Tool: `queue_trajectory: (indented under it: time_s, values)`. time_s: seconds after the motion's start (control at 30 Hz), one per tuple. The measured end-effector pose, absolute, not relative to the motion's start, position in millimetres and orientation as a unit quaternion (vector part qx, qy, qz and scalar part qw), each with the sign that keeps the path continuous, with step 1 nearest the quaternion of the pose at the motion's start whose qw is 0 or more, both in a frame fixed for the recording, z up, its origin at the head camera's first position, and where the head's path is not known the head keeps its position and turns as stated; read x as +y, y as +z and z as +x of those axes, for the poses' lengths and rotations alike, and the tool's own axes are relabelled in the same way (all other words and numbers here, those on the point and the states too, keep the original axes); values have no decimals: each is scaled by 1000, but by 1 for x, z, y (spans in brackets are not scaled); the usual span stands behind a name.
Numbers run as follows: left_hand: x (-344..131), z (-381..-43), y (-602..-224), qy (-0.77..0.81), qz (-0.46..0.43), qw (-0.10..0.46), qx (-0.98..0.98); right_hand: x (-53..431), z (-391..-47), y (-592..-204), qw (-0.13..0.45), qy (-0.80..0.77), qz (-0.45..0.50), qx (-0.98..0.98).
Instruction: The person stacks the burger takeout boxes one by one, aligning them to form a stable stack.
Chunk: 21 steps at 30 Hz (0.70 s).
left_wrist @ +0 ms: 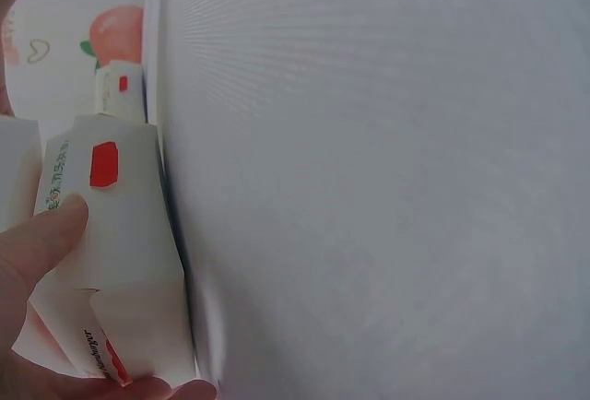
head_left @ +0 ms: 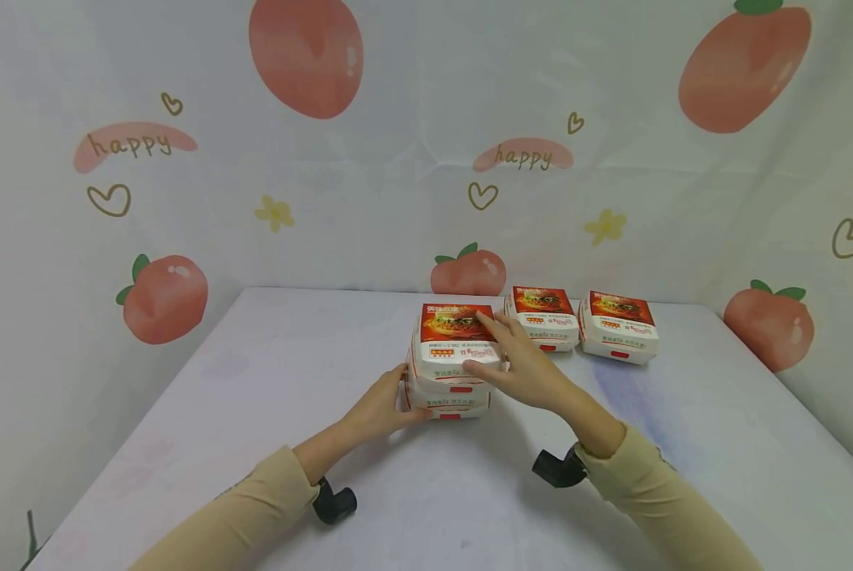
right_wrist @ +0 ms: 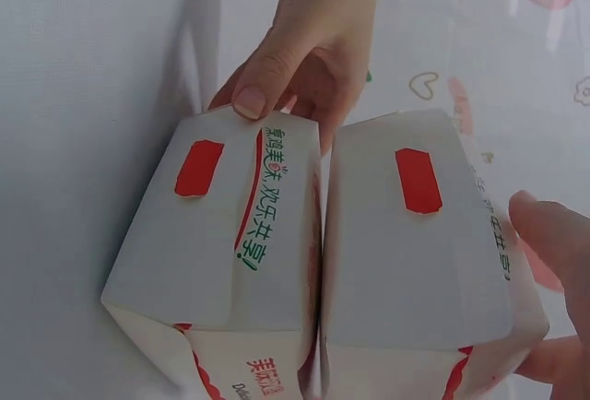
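Two white burger boxes with red printed lids stand stacked in front of me. My left hand (head_left: 380, 406) grips the lower burger box (head_left: 449, 403) at its left side, thumb on the front face and fingers on the side wall. On top of it sits the upper burger box (head_left: 460, 349). My right hand (head_left: 529, 371) holds this one at its right side, thumb near the front lid edge and fingers over the top. The right wrist view shows the upper box (right_wrist: 415, 262) lying against the lower box (right_wrist: 217, 243), a narrow seam between them.
Behind and to the right stand two more burger boxes, a nearer-centre one (head_left: 541, 317) and a right-hand one (head_left: 619, 329), side by side. They rest on a white-covered table (head_left: 291, 357). A fruit-printed cloth (head_left: 369, 174) hangs behind.
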State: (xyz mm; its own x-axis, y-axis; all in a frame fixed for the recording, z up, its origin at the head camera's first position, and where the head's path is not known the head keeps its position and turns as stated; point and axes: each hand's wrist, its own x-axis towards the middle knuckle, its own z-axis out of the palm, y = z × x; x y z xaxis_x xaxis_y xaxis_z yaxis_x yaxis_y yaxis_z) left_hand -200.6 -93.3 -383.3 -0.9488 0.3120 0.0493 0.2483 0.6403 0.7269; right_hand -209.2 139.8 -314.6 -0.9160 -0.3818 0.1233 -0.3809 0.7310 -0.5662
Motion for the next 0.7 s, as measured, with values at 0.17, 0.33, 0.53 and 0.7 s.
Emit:
queue_trajectory:
  time_s: [0.17, 0.33, 0.53, 0.7]
  values:
    - [-94, -201, -383, 404, 161, 44, 899, 139, -210, -316, -15, -316, -219, 923]
    - [-94, -201, -384, 413, 158, 48, 896, 138, -212, -317, -23, -321, -224, 920]
    - [-94, -201, -383, 417, 155, 44, 895, 136, -214, -317, -25, -321, -223, 920]
    - [-94, -201, -383, 419, 155, 45, 894, 136, -215, -317, -23, -325, -224, 919]
